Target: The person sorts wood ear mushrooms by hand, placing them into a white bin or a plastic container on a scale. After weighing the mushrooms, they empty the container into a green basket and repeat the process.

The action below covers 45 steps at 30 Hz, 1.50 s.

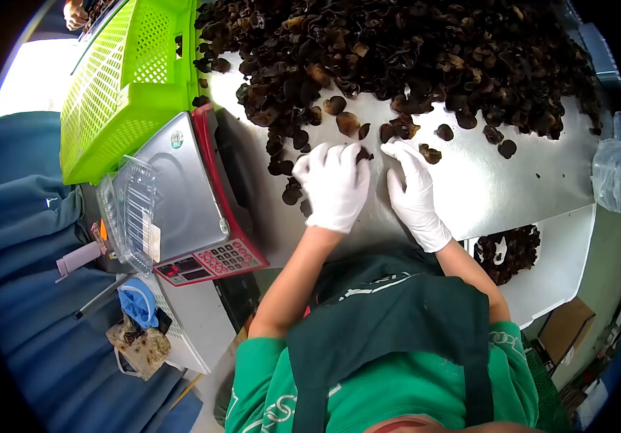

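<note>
A large heap of dark brown wood ear mushrooms covers the far part of the steel table, with loose pieces scattered along its near edge. My left hand, in a white glove, has its fingers curled down at the table, and a small dark wood ear piece shows at its fingertips. Close by on the right is my right hand, also gloved, thumb apart from the fingers. Its fingertips lie just below some loose mushrooms and appear to hold nothing.
Left of my hands stands a red digital scale with a clear plastic container on its edge. Behind it is a green basket. A white bin with mushrooms sits below right. Plastic bags hang far right. Another person's hand shows upper left.
</note>
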Available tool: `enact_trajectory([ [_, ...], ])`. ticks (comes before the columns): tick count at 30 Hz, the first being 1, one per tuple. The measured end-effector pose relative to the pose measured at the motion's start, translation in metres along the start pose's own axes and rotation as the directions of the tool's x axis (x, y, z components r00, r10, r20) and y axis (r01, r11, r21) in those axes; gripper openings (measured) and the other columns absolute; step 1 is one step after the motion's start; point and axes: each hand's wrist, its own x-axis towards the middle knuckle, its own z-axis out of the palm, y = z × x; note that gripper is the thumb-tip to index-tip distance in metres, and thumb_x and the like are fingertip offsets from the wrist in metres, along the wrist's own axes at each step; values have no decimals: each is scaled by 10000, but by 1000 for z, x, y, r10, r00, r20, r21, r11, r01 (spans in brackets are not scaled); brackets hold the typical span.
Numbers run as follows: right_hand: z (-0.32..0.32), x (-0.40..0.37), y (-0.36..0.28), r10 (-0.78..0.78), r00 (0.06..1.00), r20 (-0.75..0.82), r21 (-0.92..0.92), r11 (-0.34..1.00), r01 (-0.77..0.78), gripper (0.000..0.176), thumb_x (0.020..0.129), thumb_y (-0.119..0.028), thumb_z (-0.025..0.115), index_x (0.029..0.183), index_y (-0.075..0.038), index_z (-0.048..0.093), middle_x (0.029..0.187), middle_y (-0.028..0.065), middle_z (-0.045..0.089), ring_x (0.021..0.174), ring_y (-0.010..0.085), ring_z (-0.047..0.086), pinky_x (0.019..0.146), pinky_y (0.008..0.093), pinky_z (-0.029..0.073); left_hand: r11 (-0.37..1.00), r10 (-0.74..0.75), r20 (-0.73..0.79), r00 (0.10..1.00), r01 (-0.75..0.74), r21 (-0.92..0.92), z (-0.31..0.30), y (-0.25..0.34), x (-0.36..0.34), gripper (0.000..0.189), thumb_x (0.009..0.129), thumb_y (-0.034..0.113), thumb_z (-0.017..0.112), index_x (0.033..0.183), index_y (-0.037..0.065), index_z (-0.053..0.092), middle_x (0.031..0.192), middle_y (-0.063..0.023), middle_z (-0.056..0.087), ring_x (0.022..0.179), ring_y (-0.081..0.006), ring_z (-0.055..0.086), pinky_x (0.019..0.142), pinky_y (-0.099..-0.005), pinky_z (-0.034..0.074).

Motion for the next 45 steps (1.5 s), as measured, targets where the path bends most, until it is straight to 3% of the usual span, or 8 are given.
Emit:
enact_trajectory([
  [7,9,10,-9,-124,989,82,-54,990,128,453,865,-16,656,1314,-43,612,1313,140,627,1266,362,551,1087,449,462,955,-297,23,955,296,19,-51,-36,-47,331,720,68,735,1036,114,652,1038,-72,653,1048,-315,579,888,-454,448],
  [11,18,24,-21,-153,973,170,-54,985,165,479,864,-29,662,1339,-38,603,1347,142,610,1291,362,533,1101,445,459,964,-252,-58,966,245,-100,-46,-26,-34,413,731,107,772,1131,110,666,1109,-109,629,1086,-341,573,941,-451,444],
  [16,22,24,-16,-171,968,183,-39,983,181,489,867,-26,648,1354,-39,599,1358,151,601,1300,360,528,1110,443,453,972,-233,93,968,231,37,-14,-13,-18,483,807,320,779,1261,196,671,1266,-54,589,1319,-297,429,1068,-494,257],
  [20,14,15,-15,-168,970,177,-100,977,187,484,872,-20,639,1354,-46,606,1364,146,600,1301,358,527,1113,444,445,993,-106,58,993,102,64,-10,-11,-33,180,809,190,742,983,223,710,1075,49,645,1215,-204,531,1011,-454,295],
  [33,28,38,-14,-149,982,115,-271,946,175,453,885,-126,660,1333,-67,626,1432,186,515,1364,402,463,1146,505,380,970,-240,-47,970,237,-55,-27,-24,-77,356,740,15,689,1077,127,697,1027,-33,618,1172,-297,540,1022,-462,353],
  [37,21,17,-18,-158,963,218,-172,965,197,374,875,-110,675,1247,-69,679,1358,166,574,1326,377,506,1121,480,424,937,-277,22,961,275,-216,-39,-25,-76,360,738,91,737,1095,102,688,1163,-107,565,1233,-368,458,1039,-497,354],
  [42,36,30,-34,-235,926,295,-109,955,277,487,863,-190,725,1325,-72,630,1401,166,549,1341,363,492,1119,474,433,949,-315,-99,944,312,-42,-16,-23,-71,570,750,257,822,1271,134,626,1396,-145,460,1365,-408,356,1091,-532,324],
  [45,53,51,-31,-247,905,347,-114,947,302,598,854,-328,747,1388,-105,598,1438,140,530,1368,343,454,1135,475,410,934,-354,-25,935,355,38,-19,-33,-61,614,773,251,811,1343,141,612,1497,-154,427,1396,-404,338,1112,-527,306],
])
